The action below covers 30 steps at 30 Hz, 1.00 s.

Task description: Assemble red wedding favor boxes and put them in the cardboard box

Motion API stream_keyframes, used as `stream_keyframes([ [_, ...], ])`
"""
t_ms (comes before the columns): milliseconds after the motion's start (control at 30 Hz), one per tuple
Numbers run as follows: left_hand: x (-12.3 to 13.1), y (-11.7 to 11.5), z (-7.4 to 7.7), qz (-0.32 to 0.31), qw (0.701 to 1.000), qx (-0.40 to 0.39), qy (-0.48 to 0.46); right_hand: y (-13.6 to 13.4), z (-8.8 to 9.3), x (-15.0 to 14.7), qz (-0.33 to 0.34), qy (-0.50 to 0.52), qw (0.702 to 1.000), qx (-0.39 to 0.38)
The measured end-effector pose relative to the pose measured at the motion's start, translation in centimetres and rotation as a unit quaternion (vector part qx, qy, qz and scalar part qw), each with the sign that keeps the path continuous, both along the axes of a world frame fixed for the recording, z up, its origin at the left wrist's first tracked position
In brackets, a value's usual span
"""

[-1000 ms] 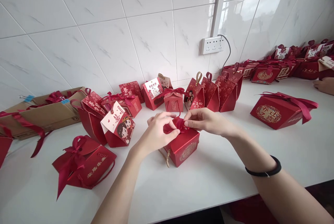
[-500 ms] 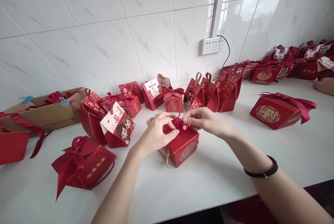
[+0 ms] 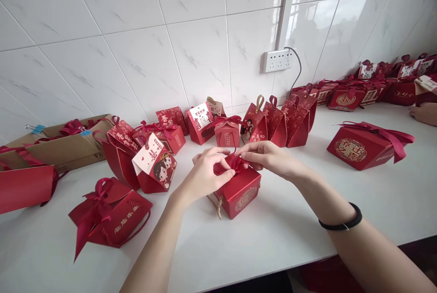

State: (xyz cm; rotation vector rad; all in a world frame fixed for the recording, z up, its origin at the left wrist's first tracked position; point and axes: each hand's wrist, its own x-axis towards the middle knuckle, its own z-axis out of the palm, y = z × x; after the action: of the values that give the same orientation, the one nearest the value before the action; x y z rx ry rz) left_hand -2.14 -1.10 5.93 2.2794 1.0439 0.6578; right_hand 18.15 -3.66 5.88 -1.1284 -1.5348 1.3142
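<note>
In front of me a red gift box (image 3: 243, 195) with a round gold emblem stands on the white table, a twisted gold cord (image 3: 218, 206) hanging at its left side. On its lid is a gathered red ribbon (image 3: 236, 164). My left hand (image 3: 209, 171) pinches the ribbon from the left, thumb and forefinger together over the lid. From the right, my right hand (image 3: 264, 156) holds the ribbon with its fingertips. The fingers partly hide the ribbon's shape.
A finished-looking bowed box (image 3: 116, 213) sits at left, another box (image 3: 362, 147) at right. Several red boxes line the wall. A cardboard carton (image 3: 78, 147) holds ribbons. A red box part (image 3: 27, 188) juts in at far left. Another person's hand (image 3: 425, 113) shows at far right.
The red box part at the far left edge has moved to the right, further into view. My right fingers have shifted slightly at the ribbon; my left hand stays in place.
</note>
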Motion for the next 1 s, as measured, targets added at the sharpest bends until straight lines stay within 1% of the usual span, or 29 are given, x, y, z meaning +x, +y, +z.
stream_keyframes([
  [100, 0.1, -0.1, 0.0, -0.004, 1.000, -0.002, 0.000, -0.1, -0.2, -0.1, 0.020, 0.021, 1.000, -0.011],
  [267, 0.0, 0.0, 0.0, -0.008, 1.000, 0.002, 0.002, -0.2, -0.1, 0.0, 0.032, 0.022, 0.999, -0.003],
  [400, -0.1, 0.0, 0.0, -0.007, 1.000, 0.007, 0.005, 0.1, 0.0, 0.2, 0.005, 0.015, 1.000, -0.008],
  [500, -0.1, -0.1, 0.0, -0.007, 1.000, 0.007, 0.003, 0.2, 0.0, 0.2, -0.030, -0.009, 0.999, -0.005],
  [567, 0.0, -0.1, 0.1, -0.008, 1.000, 0.007, 0.002, 0.2, 0.0, 0.2, -0.038, -0.027, 0.999, 0.000],
  [733, 0.0, -0.1, 0.2, -0.007, 1.000, 0.009, 0.008, 0.1, -0.1, 0.3, -0.013, -0.048, 0.999, 0.016],
  [900, -0.1, 0.0, 0.0, -0.006, 1.000, 0.012, 0.006, 0.3, -0.1, 0.9, 0.021, -0.057, 0.998, 0.004],
  [1000, -0.1, 0.0, 0.0, -0.005, 1.000, 0.010, 0.008, 0.4, -0.1, 0.9, 0.025, -0.088, 0.995, 0.028],
])
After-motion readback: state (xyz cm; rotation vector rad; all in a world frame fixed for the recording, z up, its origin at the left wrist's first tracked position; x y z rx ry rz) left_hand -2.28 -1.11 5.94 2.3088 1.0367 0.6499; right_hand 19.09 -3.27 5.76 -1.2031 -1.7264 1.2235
